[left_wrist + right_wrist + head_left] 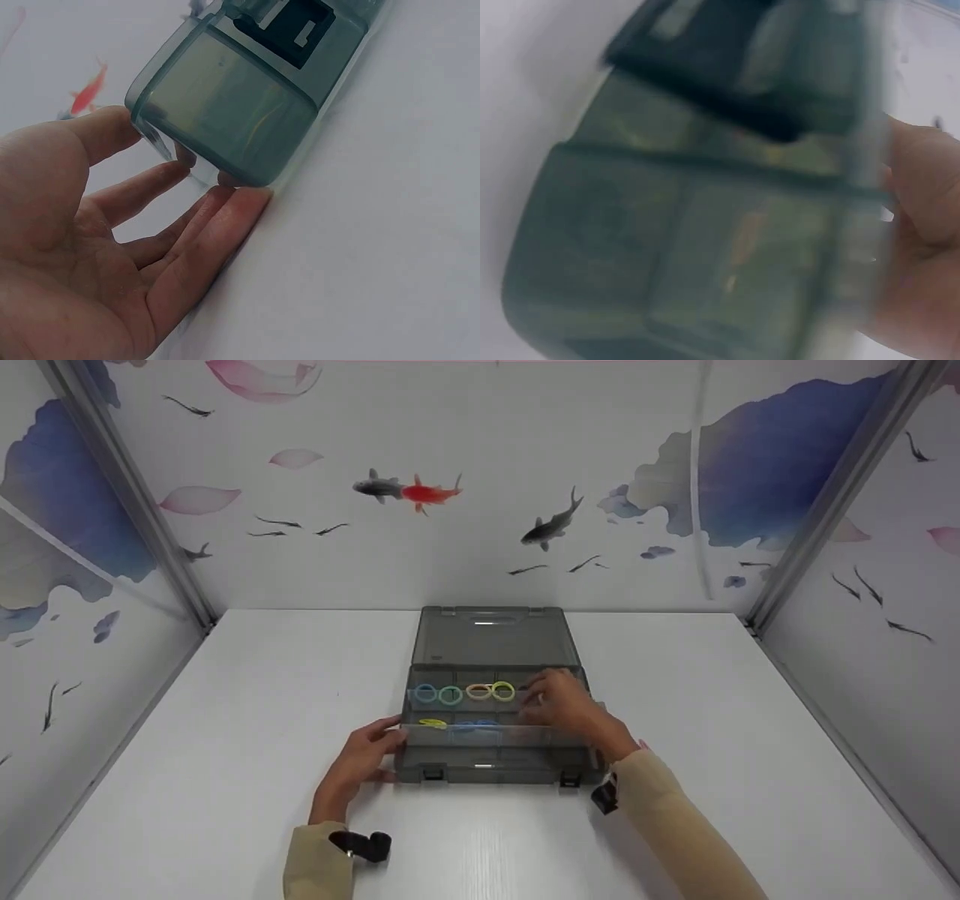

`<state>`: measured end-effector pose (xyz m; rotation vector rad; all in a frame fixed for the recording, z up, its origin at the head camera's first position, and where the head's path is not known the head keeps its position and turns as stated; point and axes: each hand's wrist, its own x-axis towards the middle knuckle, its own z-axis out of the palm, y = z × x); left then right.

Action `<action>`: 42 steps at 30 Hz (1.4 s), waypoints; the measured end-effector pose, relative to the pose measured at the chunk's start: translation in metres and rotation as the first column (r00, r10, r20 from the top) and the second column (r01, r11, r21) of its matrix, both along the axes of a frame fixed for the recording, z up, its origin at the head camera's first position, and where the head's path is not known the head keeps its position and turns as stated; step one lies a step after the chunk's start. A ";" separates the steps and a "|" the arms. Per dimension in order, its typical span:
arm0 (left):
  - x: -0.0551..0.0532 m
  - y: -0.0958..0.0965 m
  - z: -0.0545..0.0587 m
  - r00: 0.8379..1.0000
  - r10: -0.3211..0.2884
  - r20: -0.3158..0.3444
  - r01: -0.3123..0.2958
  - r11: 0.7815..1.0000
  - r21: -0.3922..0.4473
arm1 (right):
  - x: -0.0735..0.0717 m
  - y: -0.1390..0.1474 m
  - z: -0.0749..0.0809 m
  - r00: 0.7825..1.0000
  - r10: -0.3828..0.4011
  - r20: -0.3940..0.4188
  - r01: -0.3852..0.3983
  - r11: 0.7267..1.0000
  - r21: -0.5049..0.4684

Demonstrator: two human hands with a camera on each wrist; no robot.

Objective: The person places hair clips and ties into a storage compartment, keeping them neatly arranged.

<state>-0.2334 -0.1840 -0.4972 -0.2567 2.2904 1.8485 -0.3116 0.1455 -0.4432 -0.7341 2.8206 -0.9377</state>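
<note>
An open, see-through grey compartment box (491, 775) lies on the white table, its lid (495, 639) folded back away from me. My left hand (365, 754) rests against the box's left side; in the left wrist view its fingertips touch the corner. My right hand (562, 705) reaches over the right compartments with bent fingers. What those fingertips touch or hold is hidden. In the back row sit a blue ring (425, 693), a green ring (450, 695), an orange ring (478, 691) and a yellow ring (503, 691). Blurred box walls fill most of the right wrist view.
In the middle row lie a yellow item (433, 723) and blue items (478, 726), seen partly through a divider. Two dark latches, a left latch (433, 773) and a right latch (570, 779), are on the front edge. Printed panels (480, 562) enclose the white table (262, 697).
</note>
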 end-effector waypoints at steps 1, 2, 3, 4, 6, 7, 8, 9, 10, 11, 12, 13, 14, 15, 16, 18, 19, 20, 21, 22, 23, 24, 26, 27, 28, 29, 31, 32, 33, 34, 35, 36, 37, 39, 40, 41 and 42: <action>0.000 0.000 0.000 1.000 0.001 0.002 -0.001 1.000 0.001 | 0.002 0.002 0.003 1.000 0.010 -0.011 -0.010 0.999 -0.037; 0.000 0.000 0.000 1.000 0.001 0.002 -0.001 1.000 0.001 | 0.005 0.004 0.006 0.999 0.021 -0.025 -0.022 0.997 -0.069; 0.000 0.000 0.000 1.000 0.001 0.003 -0.001 1.000 0.001 | 0.008 0.006 0.009 0.999 0.029 -0.040 -0.032 0.995 -0.096; -0.001 0.000 0.000 1.000 -0.001 0.003 0.001 1.000 0.001 | 0.012 0.008 0.012 0.998 0.034 -0.054 -0.041 0.992 -0.120; -0.001 0.001 0.001 1.000 -0.001 0.004 0.001 1.000 0.001 | 0.020 0.012 0.018 0.997 0.027 -0.072 -0.039 0.987 -0.158; 0.000 0.001 0.002 1.000 0.000 0.006 0.000 1.000 0.000 | 0.024 0.015 0.021 0.997 0.016 -0.072 -0.028 0.984 -0.175; 0.000 0.001 0.002 1.000 -0.002 0.006 0.002 1.000 -0.001 | 0.028 0.017 0.024 0.998 0.007 -0.070 -0.021 0.981 -0.193; 0.000 0.001 0.002 1.000 -0.002 0.006 0.002 1.000 -0.002 | 0.032 0.020 0.026 0.998 -0.003 -0.063 -0.010 0.978 -0.210; 0.000 0.001 0.003 1.000 -0.002 0.006 0.002 1.000 -0.001 | 0.036 0.024 0.028 0.998 -0.012 -0.061 -0.002 0.974 -0.225; 0.001 0.001 0.003 1.000 -0.002 0.006 0.002 1.000 0.001 | 0.039 0.027 0.029 0.998 -0.023 -0.064 0.008 0.972 -0.235; 0.001 0.001 0.002 1.000 -0.004 0.006 0.004 1.000 0.003 | 0.042 0.031 0.031 0.997 -0.041 -0.066 0.024 0.970 -0.242; 0.002 0.001 0.002 1.000 -0.007 0.004 0.007 1.000 0.004 | 0.045 0.035 0.031 0.996 -0.055 -0.073 0.035 0.968 -0.250; 0.002 0.001 0.002 1.000 -0.009 0.001 0.009 1.000 0.006 | 0.047 0.040 0.031 0.994 -0.068 -0.080 0.046 0.965 -0.259; 0.002 0.001 0.002 1.000 -0.010 0.000 0.010 1.000 0.007 | 0.048 0.045 0.030 0.993 -0.084 -0.088 0.057 0.962 -0.267; 0.002 0.001 0.002 1.000 -0.010 0.000 0.010 1.000 0.007 | 0.049 0.050 0.029 0.991 -0.096 -0.098 0.066 0.960 -0.274; 0.002 0.001 0.002 1.000 -0.011 -0.001 0.011 1.000 0.003 | 0.049 0.061 0.027 0.987 -0.119 -0.108 0.084 0.955 -0.284; 0.002 0.001 0.002 1.000 -0.010 -0.002 0.010 1.000 0.001 | 0.048 0.067 0.026 0.986 -0.130 -0.106 0.094 0.952 -0.291; 0.001 0.001 0.003 1.000 -0.010 -0.001 0.010 1.000 -0.001 | 0.047 0.072 0.025 0.984 -0.143 -0.106 0.106 0.950 -0.292; 0.001 0.001 0.003 1.000 -0.010 -0.001 0.010 1.000 -0.002 | 0.045 0.077 0.024 0.982 -0.155 -0.107 0.118 0.949 -0.293; 0.001 0.001 0.003 1.000 -0.010 -0.002 0.010 1.000 -0.002 | 0.044 0.082 0.023 0.980 -0.166 -0.107 0.129 0.948 -0.290; 0.001 0.000 0.002 1.000 -0.010 -0.004 0.010 1.000 0.000 | 0.043 0.087 0.022 0.979 -0.180 -0.100 0.145 0.947 -0.287; 0.000 0.000 0.002 1.000 -0.010 -0.004 0.010 1.000 0.004 | 0.041 0.092 0.021 0.977 -0.194 -0.090 0.161 0.945 -0.286; -0.001 0.001 0.000 1.000 -0.007 -0.001 0.007 1.000 0.007 | 0.039 0.103 0.018 0.973 -0.218 -0.074 0.190 0.942 -0.278; -0.001 0.001 0.000 1.000 -0.006 0.000 0.006 1.000 0.009 | 0.038 0.109 0.016 0.972 -0.227 -0.063 0.202 0.941 -0.272; -0.001 0.001 -0.001 1.000 -0.004 0.003 0.004 1.000 0.009 | 0.038 0.114 0.014 0.971 -0.234 -0.048 0.214 0.941 -0.263; -0.001 0.001 -0.001 1.000 -0.003 0.005 0.003 1.000 0.009 | 0.037 0.120 0.013 0.970 -0.239 -0.031 0.224 0.941 -0.253; -0.001 0.001 -0.002 1.000 0.002 0.007 -0.002 1.000 0.006 | 0.037 0.130 0.009 0.970 -0.244 0.001 0.238 0.944 -0.228; -0.001 0.001 -0.002 1.000 0.004 0.007 -0.004 1.000 0.005 | 0.037 0.134 0.007 0.970 -0.243 0.022 0.242 0.946 -0.218; -0.001 0.001 -0.002 1.000 0.006 0.006 -0.006 1.000 0.005 | 0.037 0.138 0.006 0.970 -0.241 0.039 0.244 0.949 -0.202; -0.001 0.000 -0.002 1.000 0.008 0.004 -0.008 1.000 0.004 | 0.037 0.142 0.004 0.968 -0.241 0.062 0.249 0.951 -0.183; -0.001 0.000 -0.002 1.000 0.011 0.003 -0.011 1.000 0.006 | 0.037 0.145 0.003 0.966 -0.241 0.087 0.253 0.953 -0.165; 0.000 0.000 -0.002 1.000 0.012 0.002 -0.012 1.000 0.007 | 0.037 0.148 0.001 0.964 -0.242 0.113 0.257 0.955 -0.146; 0.000 0.000 -0.002 1.000 0.012 0.002 -0.012 1.000 0.008 | 0.036 0.151 0.000 0.960 -0.244 0.138 0.262 0.956 -0.130; -0.001 0.000 -0.002 1.000 0.012 0.003 -0.012 1.000 0.012 | 0.035 0.154 -0.003 0.951 -0.253 0.179 0.273 0.958 -0.093; -0.001 0.000 -0.002 1.000 0.011 0.004 -0.011 1.000 0.012 | 0.034 0.156 -0.005 0.946 -0.258 0.197 0.278 0.957 -0.080; -0.001 0.000 -0.002 1.000 0.010 0.005 -0.010 1.000 0.013 | 0.034 0.158 -0.007 0.942 -0.261 0.212 0.282 0.957 -0.073; -0.001 0.000 -0.002 1.000 0.009 0.007 -0.009 1.000 0.011 | 0.033 0.159 -0.009 0.938 -0.265 0.223 0.286 0.956 -0.069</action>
